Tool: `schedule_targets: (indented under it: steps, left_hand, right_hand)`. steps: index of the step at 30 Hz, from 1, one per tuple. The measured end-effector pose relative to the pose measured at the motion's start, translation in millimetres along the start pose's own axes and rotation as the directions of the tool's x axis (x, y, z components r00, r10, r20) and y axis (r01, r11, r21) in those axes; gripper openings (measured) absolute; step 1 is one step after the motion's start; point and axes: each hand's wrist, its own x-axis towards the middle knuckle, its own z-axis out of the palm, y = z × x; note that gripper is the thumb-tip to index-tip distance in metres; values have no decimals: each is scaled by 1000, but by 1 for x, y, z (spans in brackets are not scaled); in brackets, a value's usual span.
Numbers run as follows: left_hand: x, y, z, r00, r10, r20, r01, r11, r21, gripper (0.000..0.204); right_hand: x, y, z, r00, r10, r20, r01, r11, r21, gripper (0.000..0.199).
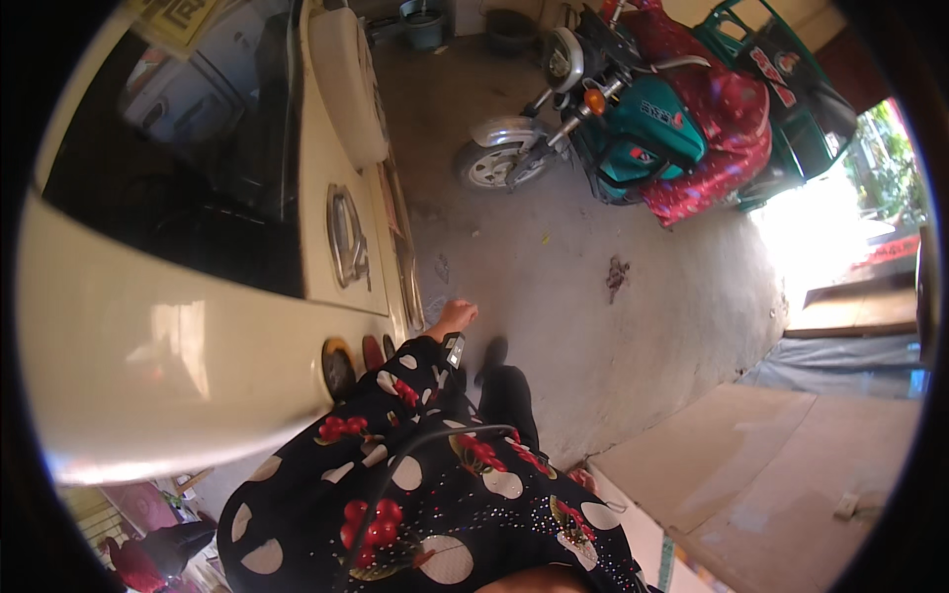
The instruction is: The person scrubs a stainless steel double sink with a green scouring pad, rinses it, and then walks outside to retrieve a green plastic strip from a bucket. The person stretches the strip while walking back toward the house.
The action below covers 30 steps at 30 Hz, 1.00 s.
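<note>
My left hand (457,316) hangs low in front of my body, beside the cream-coloured vehicle (257,366). Its fingers look loosely curled in, and nothing shows in them. A small dark device (454,351) sits at that wrist, at the end of a black sleeve (395,381) with white dots and red cherries. Closest to the hand on the vehicle is a chrome door handle (346,235), and the hand is apart from it. My right hand is out of the picture.
A green motor tricycle (643,133) with a red patterned cover (732,119) stands ahead on the right. Buckets (423,28) are at the far wall. Round lamps (338,368) line the vehicle's corner. A dark stain (617,277) marks the concrete floor (554,326). Daylight enters at right.
</note>
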Motion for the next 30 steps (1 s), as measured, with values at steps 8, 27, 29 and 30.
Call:
schedule_targets:
  steps: [8, 27, 29, 30]
  left_hand:
    - [83, 13, -49, 995, -31, -90, 24, 997, -72, 20]
    - [278, 126, -170, 994, 61, -92, -57, 997, 48, 17]
    - [311, 130, -189, 937, 338, -84, -288, 889, 357, 16]
    - [329, 131, -200, 881, 472, -42, -377, 752, 541, 15]
  right_hand:
    - [120, -242, 164, 977, 168, 128, -146, 976, -162, 11]
    - [233, -432, 455, 990, -111, -91, 37, 810, -586, 24]
    - [224, -408, 436, 993, 48, -106, -96, 856, -508, 19]
    - [222, -400, 430, 984, 147, -105, -179, 874, -451, 19]
